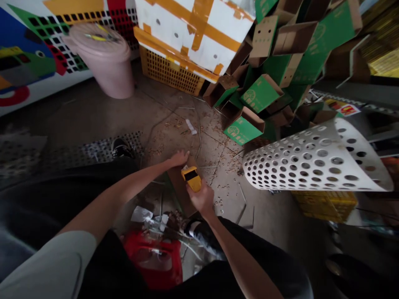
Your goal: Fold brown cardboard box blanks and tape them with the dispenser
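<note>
Concrete floor littered with husks and scraps spreads out below you. Along its far side stand a painted panel, a pink plastic bin, and a yellow plastic crate under a white box bound with orange tape. Green cardboard cartons crowd the upper right, and a white perforated plastic basket sits tilted just right of your hands. A red plastic stool shows below them.

Your right hand is closed around the lower part of a yellow-and-black handheld tool, though its exact kind is hard to make out. The tool sits over a brown cardboard sheet on the floor, close to the sheet's far end. Your left hand lies at that end, but you can't tell whether its fingers are pinching the cardboard or only resting there.

The tool looks like light, rigid plastic and may be slick, so a full wrap around its body seems safest. The cardboard should be light and fairly stiff but bendable; it is best taken by an edge.
</note>
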